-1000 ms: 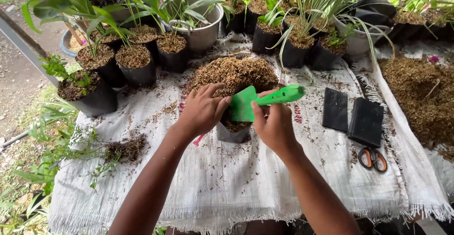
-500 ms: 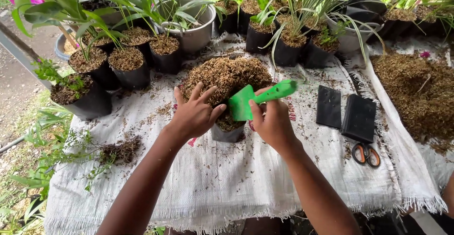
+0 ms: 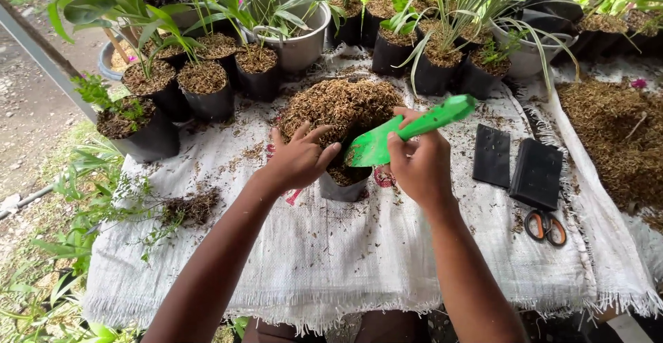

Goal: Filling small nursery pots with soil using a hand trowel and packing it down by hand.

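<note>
- Green trowel (image 3: 407, 130) now lifting higher and tilting, handle pointing up and away from the small black grow bag (image 3: 343, 181), blade hanging just over the bag's mouth; half a second ago sitting lower and flatter.
- Meaning, at a guess: tipping husk off the blade into the bag, filling still going on.
- Right hand (image 3: 420, 167) gripping the trowel handle, fingers clamped round it, just right of the bag.
- Left hand (image 3: 298, 158) resting on the bag's left rim, fingers spread apart, thumb pressing the edge, steadying rather than grasping; barely shifting since a moment ago.
- Bag standing upright on the white woven sheet (image 3: 345, 260), partly filled with brown husk.
- Lying directly behind the bag: husk pile (image 3: 340, 103), touching or nearly touching the bag's far side.
- Standing farther behind and to the left of the bag: row of filled black pots with plants (image 3: 204, 84), and a grey metal pot (image 3: 293, 29).
- Lying well right of the bag: flat stack of empty black bags (image 3: 535, 175), with orange-handled scissors (image 3: 544, 227) nearer the table edge.
- Sprawling left of the bag: uprooted leafy seedling (image 3: 183, 208).
- Nothing blocking the bag's mouth save the trowel blade itself.
</note>
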